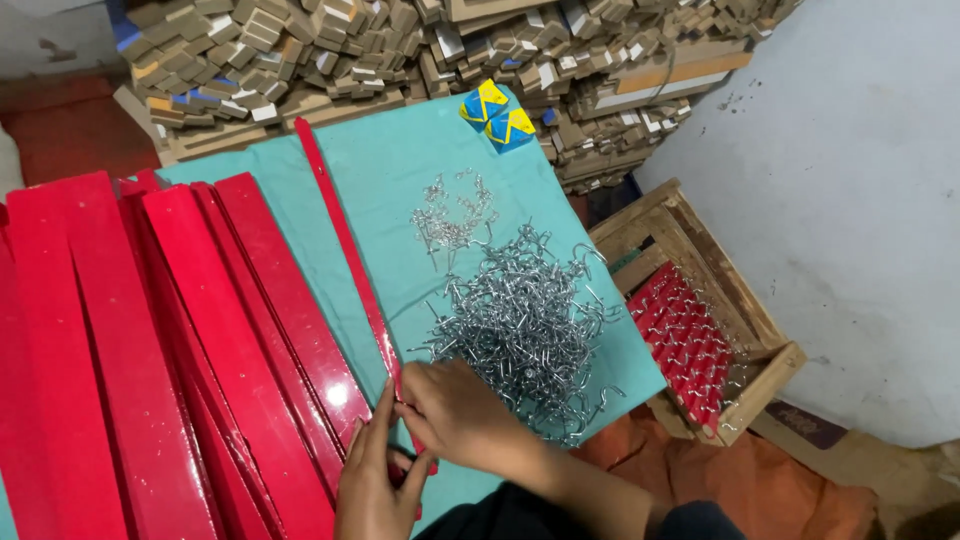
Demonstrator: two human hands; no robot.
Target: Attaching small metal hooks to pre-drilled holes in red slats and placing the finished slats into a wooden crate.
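Teal cloth (420,170) covers the work surface, and near its front edge a narrow glossy red strip (345,235) is pinched by the right hand (455,410), while the left hand (375,480) is laid flat-fingered against it. Its long axis runs from the hands toward the far edge, leaning left. No hook is seen fitted to it yet; a heap of silver metal hooks (525,325) lies just right, red boards (200,360) are stacked left.

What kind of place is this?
Probably a small workshop: red strips are stacked on a green cloth, beside a pile of metal hooks and heaped wooden blocks.
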